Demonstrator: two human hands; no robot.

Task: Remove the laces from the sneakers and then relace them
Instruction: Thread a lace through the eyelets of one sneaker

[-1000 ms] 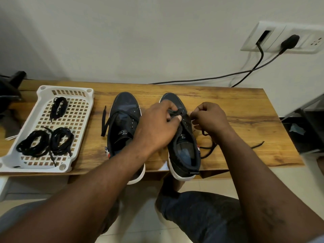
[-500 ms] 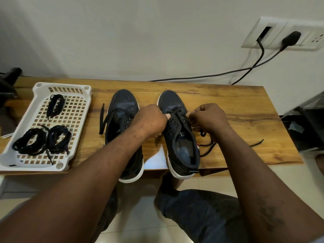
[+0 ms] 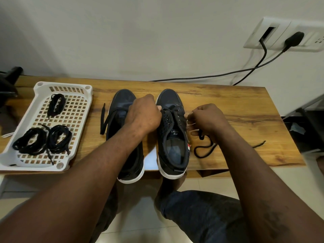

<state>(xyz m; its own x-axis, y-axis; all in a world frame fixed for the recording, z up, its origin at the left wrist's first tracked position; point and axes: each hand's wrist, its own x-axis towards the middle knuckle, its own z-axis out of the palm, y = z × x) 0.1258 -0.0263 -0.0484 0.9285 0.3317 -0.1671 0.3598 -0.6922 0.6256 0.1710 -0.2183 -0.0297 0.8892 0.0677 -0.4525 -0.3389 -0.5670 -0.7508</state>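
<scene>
Head view: left hand [image 3: 144,115] and right hand [image 3: 208,118] pinch the lace [image 3: 201,156] of the "S"-labelled sneaker [image 3: 171,99].

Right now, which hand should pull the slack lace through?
Right: the right hand pinches the lace beside the sneaker, slack looped by it. The left hand is on the other side.

Tray [image 3: 63,84] at table [image 3: 245,109] left end, lace bundles [image 3: 29,142] inside. Left sneaker [image 3: 122,100], right sneaker [image 3: 172,137] side by side mid-table. Lace [image 3: 197,155] trailing on table right of them.
</scene>
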